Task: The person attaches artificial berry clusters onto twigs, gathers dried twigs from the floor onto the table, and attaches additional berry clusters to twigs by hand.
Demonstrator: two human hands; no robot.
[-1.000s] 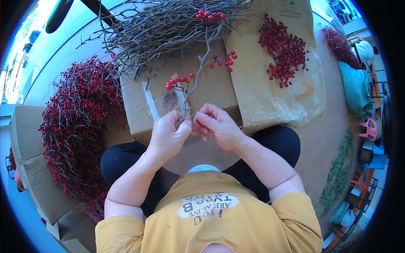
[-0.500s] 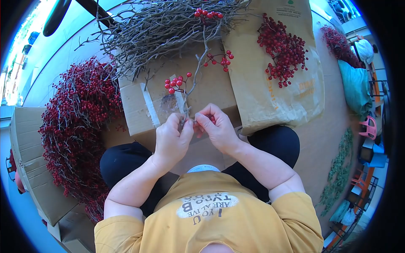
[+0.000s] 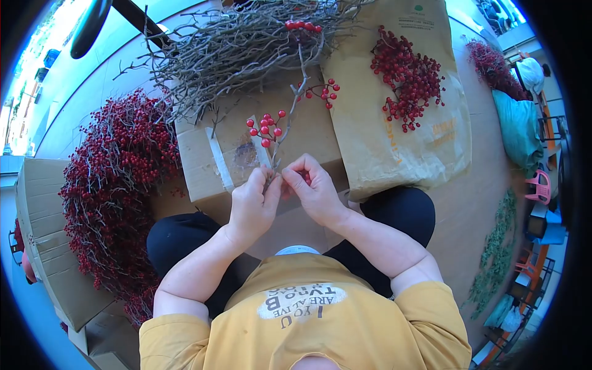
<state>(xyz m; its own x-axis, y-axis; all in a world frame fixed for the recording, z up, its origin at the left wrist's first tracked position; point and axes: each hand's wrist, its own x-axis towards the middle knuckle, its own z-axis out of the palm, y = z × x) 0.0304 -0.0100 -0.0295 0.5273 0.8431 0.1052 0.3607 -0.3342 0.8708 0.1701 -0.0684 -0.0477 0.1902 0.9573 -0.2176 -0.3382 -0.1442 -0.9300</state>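
A big heap of red-berried branches (image 3: 117,197) fills the left side of the frame. The yellowish paper bag (image 3: 401,157) lies at upper right of centre, and the bare twigs (image 3: 234,55) are piled across the top centre, over the far part of the cardboard box (image 3: 197,157). On the bag rests a dense cluster of dark red berries (image 3: 410,80). The berry branch (image 3: 293,102) rises from the hands at the centre of the frame, in front of the box, with small sprays of bright berries. The left hand (image 3: 251,200) has its fingers clamped on the branch's lower end. The right hand (image 3: 317,194) is just beside it, thumb and forefinger pinched together, with red berries (image 3: 306,177) showing among its fingers; whether it grips the stem cannot be told.
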